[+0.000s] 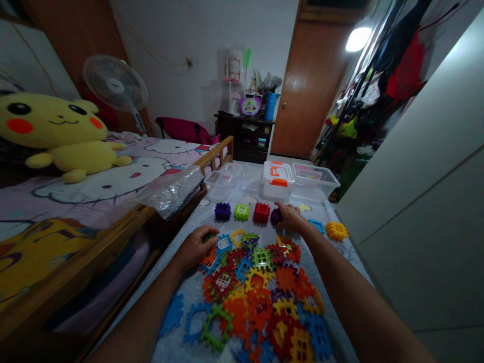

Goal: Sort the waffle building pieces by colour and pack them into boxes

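Observation:
A row of small stacked interlocking plastic pieces runs across the table: a dark purple stack (223, 212), a lime-green stack (241, 212), a red stack (261, 213) and a purple stack (276, 217). My right hand (290, 218) grips that last purple stack, thumb and forefinger around its right side. At the left edge of a loose pile of colourful interlocking pieces (260, 258), my left hand (197, 247) is curled, with a dark green piece (207, 237) partly showing between its thumb and fingers. Beyond my right hand lie a blue stack (317, 225) and a yellow stack (336, 230).
Clear plastic boxes (315, 181) and a lidded box with orange clasps (278, 180) stand at the table's far end. To the left is a bed with a wooden rail (151, 222), a plastic bag (170, 189) and a yellow plush toy (75, 136). A white cabinet (423, 201) borders the right.

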Demonstrator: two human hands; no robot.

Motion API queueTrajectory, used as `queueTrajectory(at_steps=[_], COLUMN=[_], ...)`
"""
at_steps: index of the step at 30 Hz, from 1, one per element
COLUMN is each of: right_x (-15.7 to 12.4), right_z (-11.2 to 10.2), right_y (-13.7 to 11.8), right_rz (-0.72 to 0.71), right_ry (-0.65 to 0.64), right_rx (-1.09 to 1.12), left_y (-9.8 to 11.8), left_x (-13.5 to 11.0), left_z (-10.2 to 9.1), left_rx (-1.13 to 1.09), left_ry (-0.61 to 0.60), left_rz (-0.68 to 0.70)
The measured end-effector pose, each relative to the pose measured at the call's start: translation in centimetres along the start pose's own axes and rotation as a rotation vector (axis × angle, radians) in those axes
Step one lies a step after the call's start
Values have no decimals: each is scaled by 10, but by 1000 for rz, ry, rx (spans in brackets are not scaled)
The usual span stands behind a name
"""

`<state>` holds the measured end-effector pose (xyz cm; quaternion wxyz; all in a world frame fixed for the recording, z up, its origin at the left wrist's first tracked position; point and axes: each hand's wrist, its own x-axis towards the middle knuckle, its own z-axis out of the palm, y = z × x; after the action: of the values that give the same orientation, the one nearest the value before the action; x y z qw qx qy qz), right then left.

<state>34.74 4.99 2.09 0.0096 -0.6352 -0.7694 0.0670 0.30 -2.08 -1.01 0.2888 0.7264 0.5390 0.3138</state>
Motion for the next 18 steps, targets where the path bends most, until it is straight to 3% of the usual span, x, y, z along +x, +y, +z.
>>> queueTrajectory(at_steps=[18], right_x=[-5], right_z=[-1], right_y=[-8], right_rz=[-2], right_ry=[15], right_rx=[-10], left_y=[-5], left_x=[2], left_z=[1], left_rx=[0], left_ry=[16], left_rz=[7])
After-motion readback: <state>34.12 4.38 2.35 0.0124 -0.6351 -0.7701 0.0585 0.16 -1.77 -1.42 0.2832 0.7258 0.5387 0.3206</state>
